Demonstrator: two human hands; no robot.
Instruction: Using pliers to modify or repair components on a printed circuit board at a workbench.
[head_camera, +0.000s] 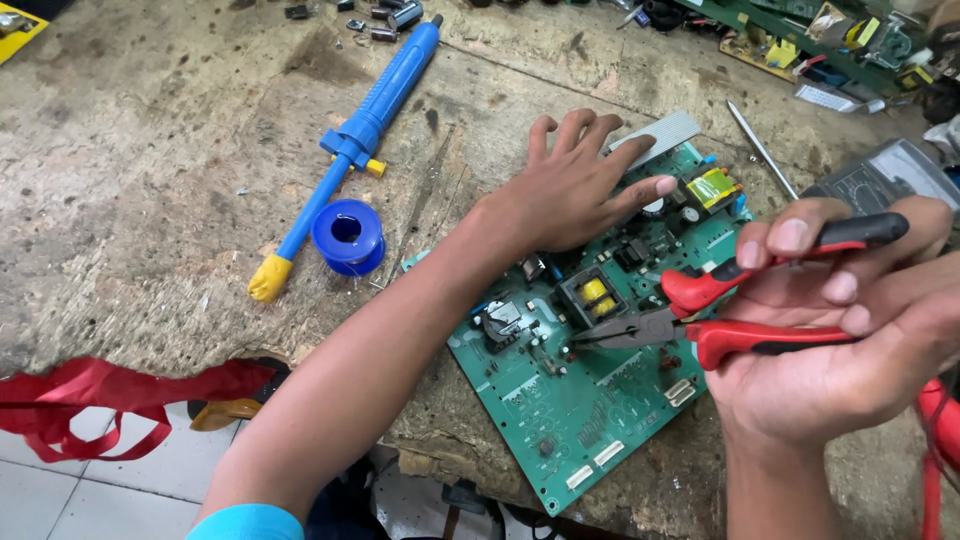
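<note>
A green circuit board (580, 410) with transformers, capacitors and a grey heat sink lies on the worn wooden workbench (150, 200). My left hand (575, 185) rests flat on the board's far end, fingers spread, holding nothing. My right hand (850, 330) grips red-handled needle-nose pliers (700, 325). The pliers' grey jaws point left, just above the board beside a yellow-taped transformer (592, 296). Whether the jaw tips pinch a part is unclear.
A blue desoldering pump (350, 150) with a yellow tip and a blue solder spool (347, 235) lie left of the board. A screwdriver shaft (760, 150) and a grey multimeter (885, 175) sit at right. Red cloth (100, 395) hangs off the bench edge. Clutter lines the far edge.
</note>
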